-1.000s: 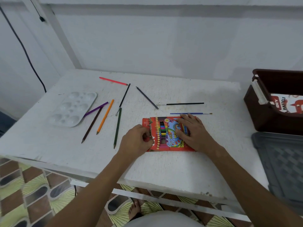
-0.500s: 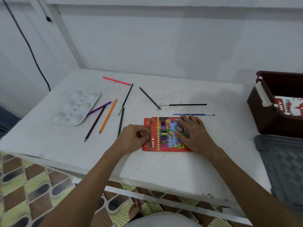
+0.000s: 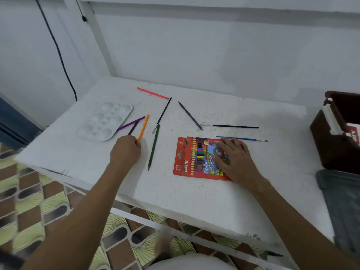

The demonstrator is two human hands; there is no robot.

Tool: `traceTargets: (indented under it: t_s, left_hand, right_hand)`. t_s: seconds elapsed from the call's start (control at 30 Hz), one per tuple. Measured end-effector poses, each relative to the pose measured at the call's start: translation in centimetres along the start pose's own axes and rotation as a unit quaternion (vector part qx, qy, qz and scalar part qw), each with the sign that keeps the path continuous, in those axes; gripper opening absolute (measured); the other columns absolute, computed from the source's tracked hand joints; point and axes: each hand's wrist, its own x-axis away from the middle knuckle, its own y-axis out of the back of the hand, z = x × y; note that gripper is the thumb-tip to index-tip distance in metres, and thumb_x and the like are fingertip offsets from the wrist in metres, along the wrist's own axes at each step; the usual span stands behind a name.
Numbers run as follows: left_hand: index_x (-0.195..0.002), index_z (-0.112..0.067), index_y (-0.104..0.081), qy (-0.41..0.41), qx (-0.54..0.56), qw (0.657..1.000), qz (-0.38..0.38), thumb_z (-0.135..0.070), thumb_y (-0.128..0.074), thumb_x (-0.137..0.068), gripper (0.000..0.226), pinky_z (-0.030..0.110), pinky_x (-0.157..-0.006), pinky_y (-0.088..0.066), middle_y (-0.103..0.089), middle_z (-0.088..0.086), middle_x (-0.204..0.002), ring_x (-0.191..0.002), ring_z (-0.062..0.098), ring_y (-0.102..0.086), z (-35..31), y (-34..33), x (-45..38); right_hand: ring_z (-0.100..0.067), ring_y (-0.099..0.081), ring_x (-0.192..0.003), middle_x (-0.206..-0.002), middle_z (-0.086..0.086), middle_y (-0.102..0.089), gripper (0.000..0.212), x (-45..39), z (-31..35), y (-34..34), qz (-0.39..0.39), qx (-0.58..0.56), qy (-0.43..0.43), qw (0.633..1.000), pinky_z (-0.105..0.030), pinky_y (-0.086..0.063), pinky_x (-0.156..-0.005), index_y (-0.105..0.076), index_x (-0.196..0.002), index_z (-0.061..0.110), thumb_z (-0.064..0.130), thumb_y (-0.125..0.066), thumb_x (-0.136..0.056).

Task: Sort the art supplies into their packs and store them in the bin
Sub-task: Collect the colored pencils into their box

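Bare white tabletop [image 3: 194, 201] along the near edge, loose coloured pencils fanned between white plastic paint palette [image 3: 106, 121] and red cardboard pencil pack [image 3: 187, 158], dark brown plastic bin [image 3: 331, 137] blocking the right edge

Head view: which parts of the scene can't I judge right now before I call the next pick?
- Left hand grip: knuckles hide the lower ends of the orange pencil and brown pencil; unclear which it holds.
- Color pencil pack: right hand covers its right half.
- Brown bin: cut off by the right edge, contents mostly unseen.
- Grey lid: cut off at the right edge and blurred.
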Motion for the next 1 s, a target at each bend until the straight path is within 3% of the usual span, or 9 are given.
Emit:
traceTargets:
  t_s: [0.2,0.37,0.57,0.7,0.87,1.0]
  left_hand:
    - [-0.084,-0.006,-0.067,0.003,0.055,0.998,0.015,-0.022,-0.054,-0.088,0.021,0.032,-0.065,-0.053,-0.066,0.006,-0.078,-0.07,0.022,-0.06,0.2,-0.6,3.0]
    - [-0.072,-0.01,-0.053,0.012,0.038,0.999,0.002,-0.053,-0.052,-0.087,0.046,0.029,-0.049,-0.041,-0.054,0.002,-0.069,-0.059,0.017,-0.052,-1.5,-1.2,4.4]
    - [-0.079,-0.01,-0.057,0.059,0.087,0.994,0.008,-0.033,-0.056,-0.088,0.025,0.029,-0.052,-0.042,-0.056,0.003,-0.073,-0.061,0.016,-0.052,-2.1,-1.5,5.2]
    - [-0.071,-0.008,-0.054,0.074,0.117,0.99,0.029,-0.028,-0.06,-0.085,0.025,0.027,-0.051,-0.038,-0.053,0.004,-0.064,-0.056,0.016,-0.049,-1.3,-0.9,5.6]
    - [-0.086,-0.011,-0.055,0.062,0.106,0.992,0.026,-0.025,-0.061,-0.086,0.015,0.026,-0.052,-0.04,-0.058,0.003,-0.081,-0.066,0.014,-0.051,-0.9,-0.3,6.6]
    - [-0.086,-0.007,-0.065,0.055,0.097,0.993,0.046,-0.024,-0.059,-0.09,0.019,0.019,-0.048,-0.035,-0.059,0.002,-0.072,-0.058,0.009,-0.049,-0.4,0.2,7.1]
  right_hand:
    - [-0.02,-0.017,-0.144,-0.152,0.001,-0.032,0.054,0.0,0.0,0.0,-0.003,-0.003,-0.001,1.0,-0.04,-0.009,-0.118,-0.043,-0.138,0.026,0.051,-0.048,-0.091]
    - [-0.021,-0.018,-0.143,-0.152,0.001,-0.032,0.053,0.0,0.1,0.1,-0.007,0.001,0.002,1.0,-0.038,-0.008,-0.117,-0.044,-0.137,0.024,0.051,-0.048,-0.091]
    - [-0.02,-0.017,-0.144,-0.153,0.001,-0.031,0.054,0.0,0.4,0.3,0.0,0.002,0.0,1.0,-0.037,-0.006,-0.117,-0.043,-0.138,0.024,0.051,-0.047,-0.091]
    - [-0.021,-0.018,-0.143,-0.152,0.001,-0.032,0.052,0.1,0.5,0.5,-0.004,-0.001,0.003,1.0,-0.038,-0.007,-0.116,-0.045,-0.137,0.024,0.049,-0.049,-0.091]
    - [-0.021,-0.017,-0.143,-0.152,0.001,-0.032,0.052,0.2,0.5,0.5,-0.003,-0.002,0.002,1.0,-0.038,-0.006,-0.117,-0.045,-0.137,0.024,0.049,-0.049,-0.091]
    - [-0.021,-0.017,-0.144,-0.152,0.001,-0.032,0.053,0.1,0.4,0.4,0.0,-0.002,0.001,1.0,-0.039,-0.007,-0.117,-0.044,-0.137,0.024,0.049,-0.049,-0.091]
